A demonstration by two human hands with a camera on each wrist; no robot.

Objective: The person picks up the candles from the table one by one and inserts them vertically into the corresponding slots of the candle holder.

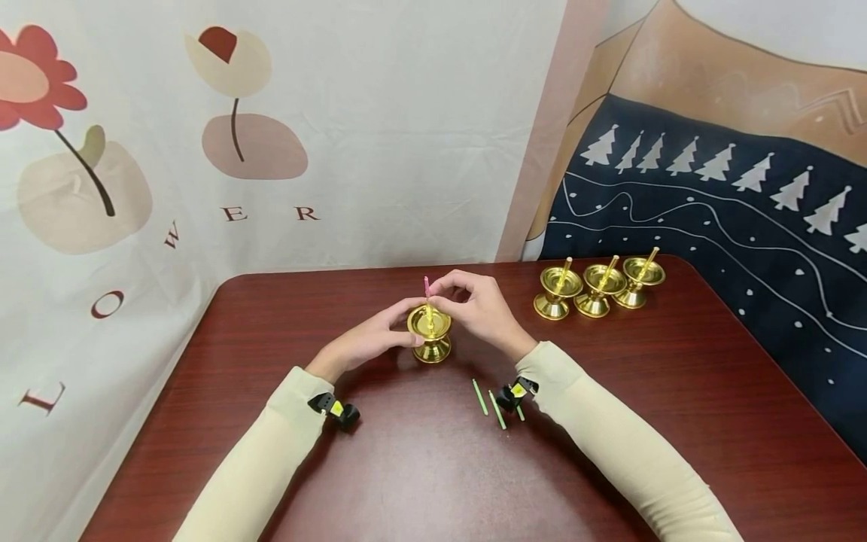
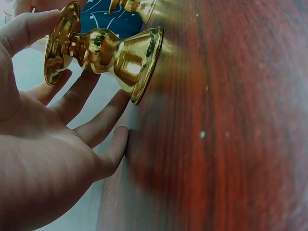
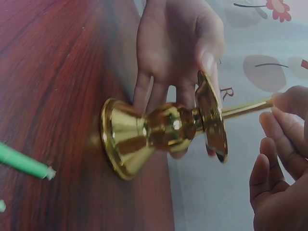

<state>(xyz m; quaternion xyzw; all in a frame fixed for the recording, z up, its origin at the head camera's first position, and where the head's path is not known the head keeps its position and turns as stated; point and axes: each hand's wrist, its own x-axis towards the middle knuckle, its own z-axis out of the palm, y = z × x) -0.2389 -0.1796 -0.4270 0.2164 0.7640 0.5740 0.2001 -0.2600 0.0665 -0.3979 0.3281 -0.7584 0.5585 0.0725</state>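
Observation:
A shiny gold candle holder (image 1: 432, 348) stands upright on the table, with a flared foot, a shallow dish and a thin tube rising from its middle. My left hand (image 1: 375, 331) holds the dish from the left, thumb on the near side of the rim, fingers behind. Above the dish, my right hand (image 1: 477, 305) pinches a thin pink stick (image 1: 427, 284) at the top of the tube. In the right wrist view, thumb and forefinger meet at the end of the tube (image 3: 248, 107), hiding the stick there. The left wrist view shows the holder's foot (image 2: 139, 60) on the tabletop.
Three matching gold holders (image 1: 592, 292) stand in a row at the table's back right, each with a tube upright or leaning. Several thin green sticks (image 1: 497, 410) lie near my right wrist. A printed cloth (image 1: 406, 135) hangs behind the dark red table (image 1: 420, 467).

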